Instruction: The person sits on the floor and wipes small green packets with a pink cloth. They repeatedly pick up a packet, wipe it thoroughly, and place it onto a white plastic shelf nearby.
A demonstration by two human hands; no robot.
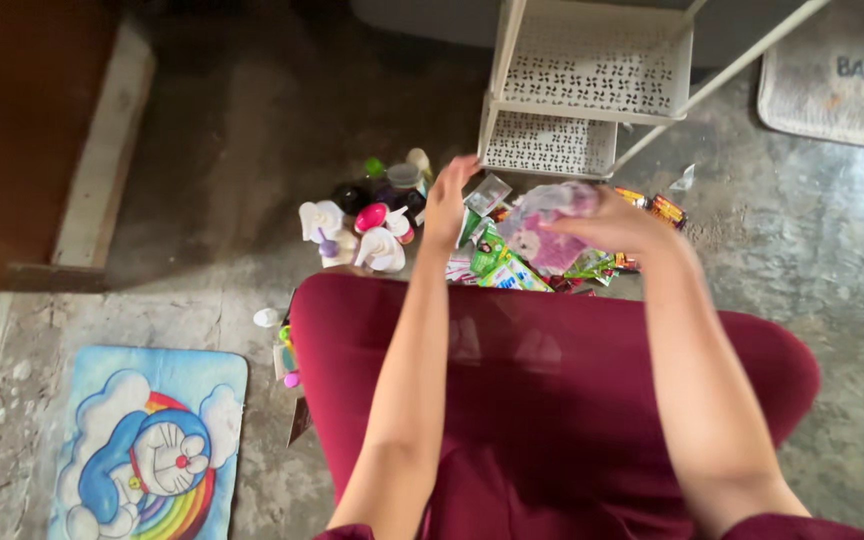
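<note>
I look down past my dark red lap at a heap of small things on the concrete floor. My left hand (447, 205) reaches forward over colourful sachets (497, 265), its fingers stretched toward a small silver packet (489, 192). My right hand (607, 220) holds a crumpled clear plastic bag (552, 203) above a pink packet (550, 250). Left of my left hand stand white spray bottles (324, 228), a pink-capped bottle (377, 218) and dark jars (392, 185).
A white perforated plastic rack (592, 75) stands just beyond the heap. A cartoon floor mat (147, 445) lies at lower left, a grey bath mat (842, 85) at upper right. A brown door and raised sill (102, 150) border the left.
</note>
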